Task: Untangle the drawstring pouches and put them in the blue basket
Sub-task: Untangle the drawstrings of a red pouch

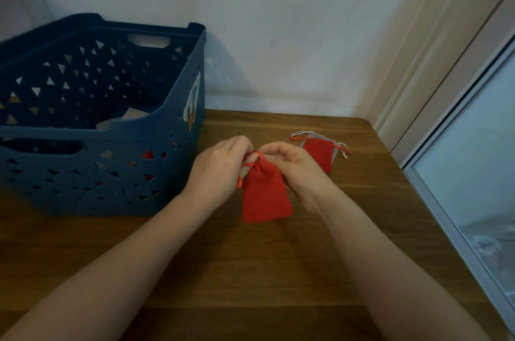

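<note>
Both hands meet at the neck of a red pouch (pixel 264 193) lying flat on the wooden table (pixel 278 271), body toward the person so the cord end faces away and is easy to pick at; left hand (pixel 220 165) has fingers curled round the red drawstring (pixel 255 158), a loop of it passing over a finger and a tail hanging at the pouch's left edge; right hand (pixel 292 165) has thumb and fingers curled in at the same cord, looks like a pinch on the other side, likely so the two can pull the knot or loop apart, exact contact hidden by the fingers; two more pouches, second red pouch (pixel 319 155) on top of a grey pouch (pixel 320 137) with white cords, lie just beyond the right hand, cords seemingly crossed, probably still to sort; blue basket (pixel 117 162) stands just left of the left hand, close for dropping in, red showing through its side holes suggests some pouches inside, can't confirm; task looks partway through
</note>
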The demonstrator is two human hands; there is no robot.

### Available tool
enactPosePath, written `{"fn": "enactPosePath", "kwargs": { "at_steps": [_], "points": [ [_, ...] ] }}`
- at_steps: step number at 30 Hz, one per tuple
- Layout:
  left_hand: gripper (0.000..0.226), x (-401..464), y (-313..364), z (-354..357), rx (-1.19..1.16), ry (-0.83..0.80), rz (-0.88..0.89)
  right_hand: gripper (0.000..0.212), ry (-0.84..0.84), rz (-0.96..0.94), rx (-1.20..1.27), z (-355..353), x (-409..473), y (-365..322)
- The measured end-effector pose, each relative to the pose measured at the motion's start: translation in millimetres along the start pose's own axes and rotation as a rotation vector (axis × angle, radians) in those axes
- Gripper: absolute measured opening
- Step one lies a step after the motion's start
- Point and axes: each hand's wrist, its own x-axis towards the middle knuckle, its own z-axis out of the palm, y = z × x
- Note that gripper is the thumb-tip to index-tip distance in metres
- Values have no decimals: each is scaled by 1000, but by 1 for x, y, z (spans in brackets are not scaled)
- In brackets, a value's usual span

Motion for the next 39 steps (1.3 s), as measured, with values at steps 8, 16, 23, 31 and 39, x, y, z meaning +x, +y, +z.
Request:
{"fn": "enactPosePath", "kwargs": {
  "at_steps": [8,16,23,31,39],
  "points": [
    [32,6,1,-10,-67,2,71,20,-28,-44,2,-4,3,0],
    [31,7,-7,-20,-42,-93,198,18,-122,-196,-163,-8,-1,-7],
    [22,8,-12,-18,-39,-303,183,10,-7,-417,-901,-16,3,-15],
    [24,3,-14,-14,125,-513,135,33,-157,-171,-844,-18,3,-15],
    [28,-1,-12,-17,45,-426,-169,48,210,-22,-167,-23,9,7]
  ]
}}
